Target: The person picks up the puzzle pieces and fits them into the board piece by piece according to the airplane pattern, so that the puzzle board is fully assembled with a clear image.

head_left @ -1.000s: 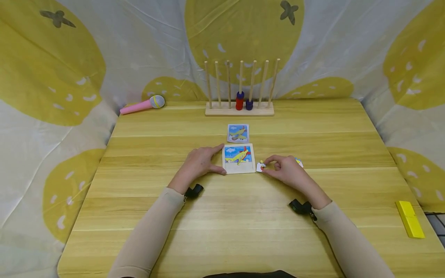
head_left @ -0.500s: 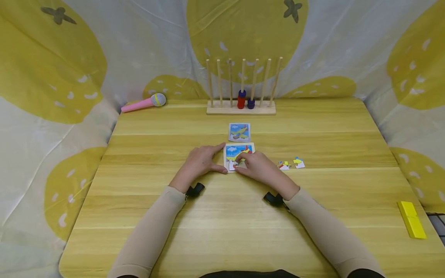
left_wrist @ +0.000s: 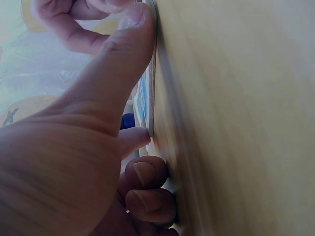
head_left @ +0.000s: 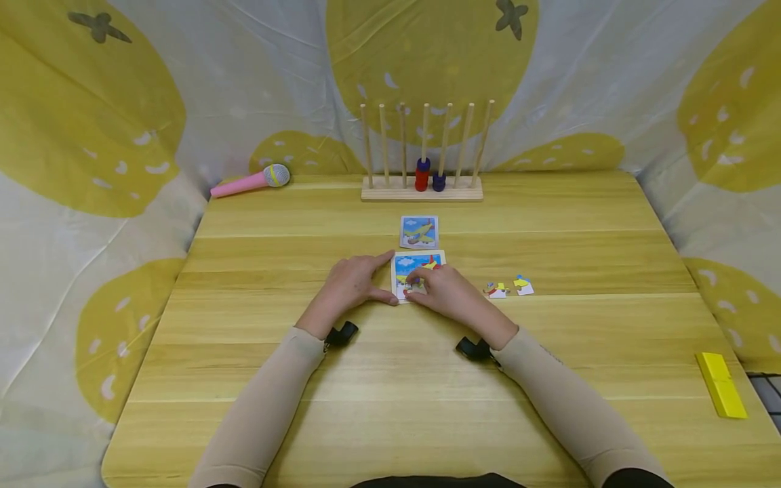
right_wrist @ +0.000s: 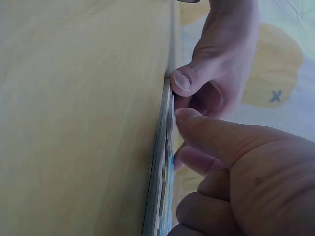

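A wooden puzzle board (head_left: 417, 260) with an airplane picture lies flat on the table. My left hand (head_left: 350, 283) holds its left side, with the thumb at the near corner and the index finger at the far one. The left wrist view shows that thumb (left_wrist: 110, 78) against the board's edge. Over the board's lower left, my right hand (head_left: 453, 291) pinches a puzzle piece (head_left: 410, 287) between thumb and index finger, low against the surface. The fingers mostly cover this piece. Two loose puzzle pieces, one (head_left: 498, 291) nearer and one (head_left: 523, 285) farther out, lie right of the board.
A matching picture card (head_left: 419, 232) lies just beyond the board. Behind it stands a wooden peg rack (head_left: 390, 194) with red and dark blue beads. A pink toy microphone (head_left: 250, 181) lies at the back left, and yellow blocks (head_left: 721, 385) at the right edge.
My right hand has carried the puzzle piece leftward from beside the board onto its lower left, then shifted it slightly there. The left hand stays on the board's left side.
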### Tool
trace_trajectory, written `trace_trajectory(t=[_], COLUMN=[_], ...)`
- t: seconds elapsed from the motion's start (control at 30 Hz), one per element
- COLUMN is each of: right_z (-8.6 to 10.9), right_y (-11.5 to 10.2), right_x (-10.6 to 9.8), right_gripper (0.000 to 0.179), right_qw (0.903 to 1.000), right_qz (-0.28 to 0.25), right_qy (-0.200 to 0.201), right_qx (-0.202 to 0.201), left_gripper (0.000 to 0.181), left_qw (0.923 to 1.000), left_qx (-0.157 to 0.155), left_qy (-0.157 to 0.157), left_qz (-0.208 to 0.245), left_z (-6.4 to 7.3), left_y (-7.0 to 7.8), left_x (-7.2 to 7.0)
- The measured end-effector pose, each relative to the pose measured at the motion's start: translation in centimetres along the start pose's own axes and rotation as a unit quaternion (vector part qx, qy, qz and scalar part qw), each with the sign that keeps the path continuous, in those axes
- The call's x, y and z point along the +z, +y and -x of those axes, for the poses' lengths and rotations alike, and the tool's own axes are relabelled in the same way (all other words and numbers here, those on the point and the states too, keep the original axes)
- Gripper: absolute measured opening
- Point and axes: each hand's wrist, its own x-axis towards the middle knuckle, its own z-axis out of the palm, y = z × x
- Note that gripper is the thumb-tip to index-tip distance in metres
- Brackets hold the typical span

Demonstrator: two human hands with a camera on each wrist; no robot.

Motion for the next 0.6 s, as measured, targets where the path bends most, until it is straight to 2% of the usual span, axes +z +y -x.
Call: trace_trajectory(t=[0.23,0.6], right_z=[-0.4,-0.4], right_y=[-0.2,-1.2], right_x=[0.6,0.4], right_gripper=[0.026,0.025], right_qw=[1.0000,0.9996], right_qz=[0.000,0.017], right_qy=[0.000,-0.004], right_qx=[-0.002,0.021], left_gripper=[0.108,0.107], left_qw=[1.0000,1.0000], left_qx=[0.002,0.004], left_qy=[0.003,0.001], left_qz=[-0.003,-0.001], left_z=[0.1,0.1], left_y=[0.0,0.0], left_x=[0.0,-0.1])
